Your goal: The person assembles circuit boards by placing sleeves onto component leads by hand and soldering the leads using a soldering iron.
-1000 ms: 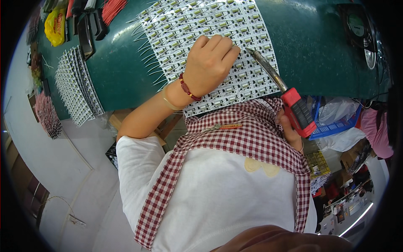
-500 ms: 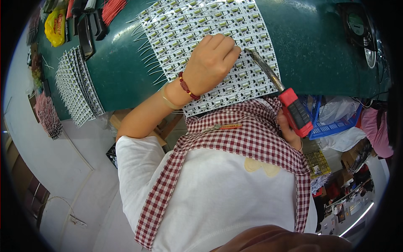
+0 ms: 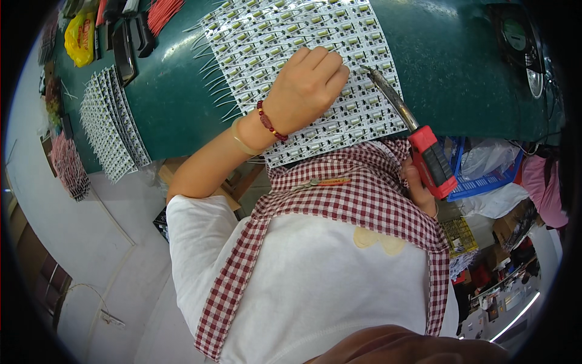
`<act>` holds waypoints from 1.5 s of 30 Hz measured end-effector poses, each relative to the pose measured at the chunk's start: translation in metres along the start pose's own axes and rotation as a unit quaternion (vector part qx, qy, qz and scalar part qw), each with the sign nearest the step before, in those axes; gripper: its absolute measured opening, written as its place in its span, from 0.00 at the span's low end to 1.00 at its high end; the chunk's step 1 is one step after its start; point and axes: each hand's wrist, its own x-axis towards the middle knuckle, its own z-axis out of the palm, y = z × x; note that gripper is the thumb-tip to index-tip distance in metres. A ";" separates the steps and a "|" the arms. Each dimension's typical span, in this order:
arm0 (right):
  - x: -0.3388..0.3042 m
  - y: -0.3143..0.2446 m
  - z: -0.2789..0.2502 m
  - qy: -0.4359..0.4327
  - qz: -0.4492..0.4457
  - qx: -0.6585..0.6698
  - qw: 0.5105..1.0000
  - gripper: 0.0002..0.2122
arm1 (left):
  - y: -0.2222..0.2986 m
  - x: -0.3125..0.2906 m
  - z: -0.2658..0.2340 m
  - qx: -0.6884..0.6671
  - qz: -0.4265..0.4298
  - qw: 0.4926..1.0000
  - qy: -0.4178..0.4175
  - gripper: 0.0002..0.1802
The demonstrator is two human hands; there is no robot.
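Note:
A large white panel of small circuit boards [image 3: 364,115] lies on the green table in front of me, with pale wires sticking out along its left edge. My left hand [image 3: 309,88] rests over the middle of it, fingers curled down and pressed together. Their tips, and whatever they grip, are hidden beneath the knuckles. In my right hand [image 3: 417,187], low at the right, is a soldering iron [image 3: 431,162] with a red and black handle. Its metal tip points up and left, over the panel's right part just right of my left hand; contact cannot be made out.
More circuit board panels [image 3: 112,124] overlap on the left of the green table [image 3: 448,73]. Red wires [image 3: 162,13], a yellow bag [image 3: 79,39] and black holders lie at the far left. A black device [image 3: 515,39] stands far right, above a blue basket [image 3: 485,185].
The soldering iron has shifted slightly right, its tip a little farther up and away from my left hand. My left hand stays nearly in place.

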 end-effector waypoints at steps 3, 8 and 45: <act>0.003 -0.003 0.001 -0.001 -0.005 0.010 1.000 0.09 | 0.000 0.001 0.000 0.016 -0.003 1.000 -0.007 0.11; 0.007 -0.007 0.003 -0.010 -0.017 0.022 1.000 0.09 | -0.001 -0.001 0.003 -0.003 -0.012 0.999 0.029 0.10; 0.004 -0.025 0.003 0.018 0.045 0.075 0.996 0.08 | -0.001 -0.002 0.005 -0.021 -0.013 0.999 0.030 0.15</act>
